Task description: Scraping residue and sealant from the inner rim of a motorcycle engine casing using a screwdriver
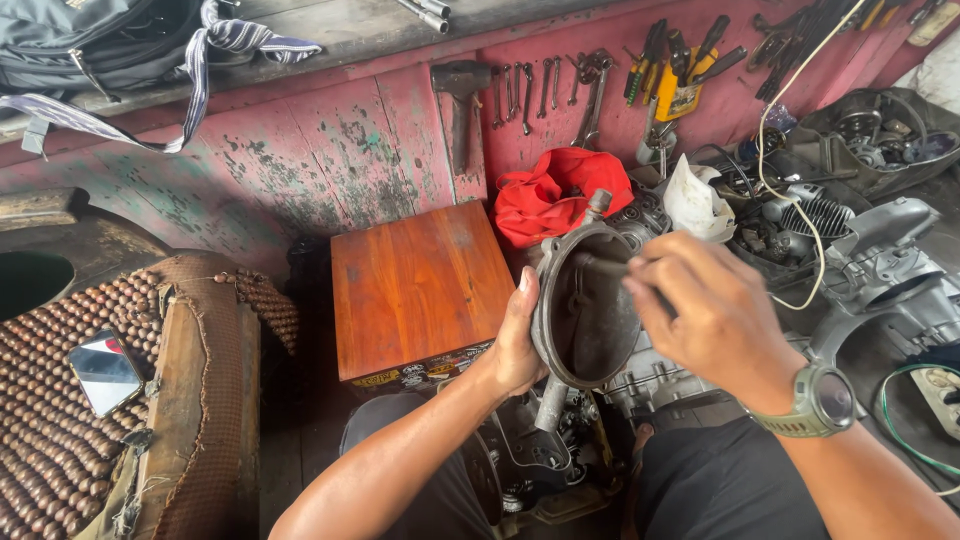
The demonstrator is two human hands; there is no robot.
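Left hand [517, 345] grips engine cover [585, 310] rim; right hand [705, 315] pinches tool [600, 266] inside.

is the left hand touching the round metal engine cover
Touching. The head view shows the left hand gripping the rim of the round metal engine cover, palm pressed on its edge, while the right hand holds a thin tool inside it.

Two hands [620, 320], one engine cover [580, 320], one wooden box [420, 280], one phone [105, 372]
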